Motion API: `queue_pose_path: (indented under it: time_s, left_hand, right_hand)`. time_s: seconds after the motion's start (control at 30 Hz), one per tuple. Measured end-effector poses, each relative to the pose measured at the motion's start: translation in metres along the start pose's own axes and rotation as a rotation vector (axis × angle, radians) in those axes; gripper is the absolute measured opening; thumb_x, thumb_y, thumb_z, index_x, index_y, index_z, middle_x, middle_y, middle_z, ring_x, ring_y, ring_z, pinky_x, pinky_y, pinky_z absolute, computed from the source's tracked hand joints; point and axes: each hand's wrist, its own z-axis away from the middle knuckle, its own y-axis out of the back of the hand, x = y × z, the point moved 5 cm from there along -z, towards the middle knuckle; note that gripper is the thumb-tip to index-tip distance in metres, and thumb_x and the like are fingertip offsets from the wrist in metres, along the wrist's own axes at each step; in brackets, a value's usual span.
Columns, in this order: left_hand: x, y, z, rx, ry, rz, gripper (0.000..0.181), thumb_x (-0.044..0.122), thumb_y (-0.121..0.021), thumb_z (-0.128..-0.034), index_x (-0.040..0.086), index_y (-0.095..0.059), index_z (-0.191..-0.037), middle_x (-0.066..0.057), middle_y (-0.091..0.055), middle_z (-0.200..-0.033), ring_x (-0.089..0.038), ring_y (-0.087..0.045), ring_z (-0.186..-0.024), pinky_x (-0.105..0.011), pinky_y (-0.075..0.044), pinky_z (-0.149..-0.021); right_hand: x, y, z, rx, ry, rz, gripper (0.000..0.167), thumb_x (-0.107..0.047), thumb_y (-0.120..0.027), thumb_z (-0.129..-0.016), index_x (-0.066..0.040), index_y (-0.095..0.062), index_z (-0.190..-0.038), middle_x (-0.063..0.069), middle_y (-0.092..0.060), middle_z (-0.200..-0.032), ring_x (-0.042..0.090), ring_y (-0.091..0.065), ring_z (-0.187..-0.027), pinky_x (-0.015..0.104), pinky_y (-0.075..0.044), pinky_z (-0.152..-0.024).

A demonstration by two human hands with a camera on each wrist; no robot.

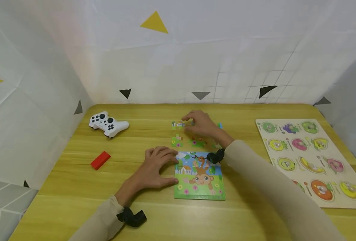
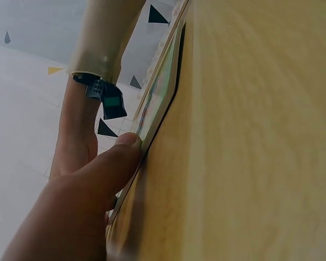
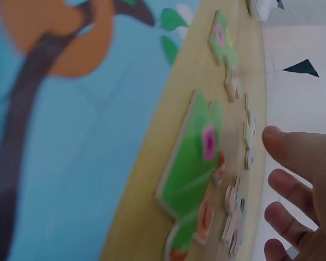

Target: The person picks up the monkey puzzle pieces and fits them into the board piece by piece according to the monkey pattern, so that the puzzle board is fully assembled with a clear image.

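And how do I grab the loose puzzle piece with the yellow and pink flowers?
Probably pinch that puzzle piece by its left and right edges, coming from above, because it lies flat and thin with bare table on both sides.

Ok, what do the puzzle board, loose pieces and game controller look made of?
Puzzle board: probably wood or fibreboard with a printed face; its side edge shows plain brownish. Loose pieces: likely similar, pale edges under printed, slightly shiny faces. Game controller: seemingly moulded plastic, with a smooth white shell.
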Motion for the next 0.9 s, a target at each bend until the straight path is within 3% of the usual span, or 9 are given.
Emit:
queue_pose_path:
  time_s: [0.2, 0.47, 0.9]
  left_hand:
    - [0.001, 0.001, 0.000, 0.004, -0.005, -0.007, 0.050, 0.062, -0.074, -0.0828, 0.031, -0.064, -0.121, 0.007, -0.053, -0.148, -0.022, -0.038, -0.141, -0.055, -0.021, -0.106]
    - [0.000, -0.001, 0.000, -0.002, -0.002, -0.003, 0.051, 0.063, -0.073, -0.0836, 0.031, -0.064, -0.122, 0.007, -0.052, -0.149, -0.023, -0.038, -0.142, -0.057, -0.021, -0.106]
    - [-0.001, -0.002, 0.000, -0.005, -0.005, -0.005, 0.051, 0.064, -0.072, -0.0844, 0.032, -0.063, -0.123, 0.007, -0.051, -0.150, -0.022, -0.038, -0.141, -0.056, -0.021, -0.106]
  right_hand:
    - [-0.003, -0.004, -0.009, -0.063, -0.061, 0.071, 0.044, -0.024, -0.076, -0.092, -0.007, -0.068, -0.132, 0.014, -0.067, -0.126, 0.039, -0.055, -0.120, 0.064, -0.038, -0.105]
    - [0.001, -0.008, -0.015, -0.123, -0.108, 0.109, 0.050, -0.031, -0.077, -0.092, -0.011, -0.066, -0.136, 0.016, -0.061, -0.134, 0.040, -0.046, -0.127, 0.064, -0.031, -0.107]
    - [0.002, -0.012, -0.022, -0.181, -0.123, 0.160, 0.048, -0.036, -0.074, -0.093, -0.015, -0.066, -0.136, 0.013, -0.060, -0.133, 0.039, -0.045, -0.127, 0.063, -0.031, -0.107]
